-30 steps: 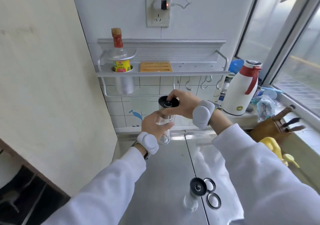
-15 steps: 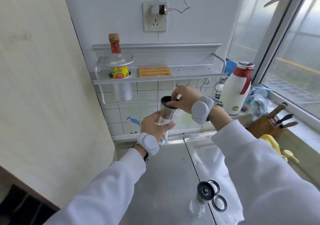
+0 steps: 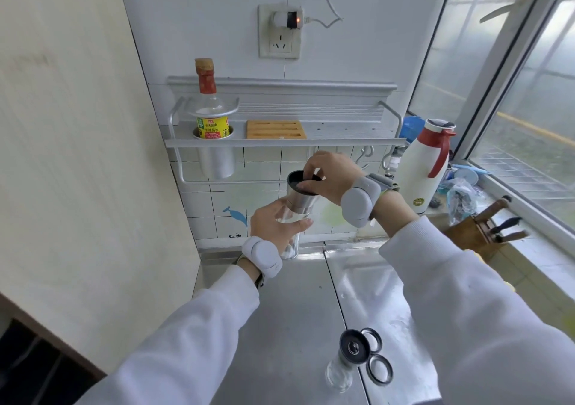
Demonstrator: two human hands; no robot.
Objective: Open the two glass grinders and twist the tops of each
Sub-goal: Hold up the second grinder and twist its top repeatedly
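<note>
I have the first glass grinder point(image 3: 297, 208) lifted off the steel counter point(image 3: 298, 292), out at the far end of the work area in front of the tiled wall, and it leans a little to the right. I hold it up there, I judge, so that both hands can work against each other without the base dragging on the steel. My left hand point(image 3: 275, 225) is wrapped around the clear glass body, fingers curled across the front and the thumb on the near side — that is the anchor. My right hand point(image 3: 329, 176) comes over from the right with the wrist cocked high, its fingertips closed on the rim of the dark top point(image 3: 303, 182) above the metal collar. That pinch from above looks like a twisting grip, so I take this to be the turning of the top on this grinder.

Both forearms reach far forward, the left low and nearly straight, the right bent at the wrist so the palm faces down and left.

The second grinder point(image 3: 350, 359) stands on the near part of the counter, right of the seam, untouched by either hand. Two dark rings point(image 3: 378, 370) lie flat just beside it on its right — probably the removed caps, parked close so they are not lost. If so, both grinders are open, and the near one may yet need its twist.
</note>
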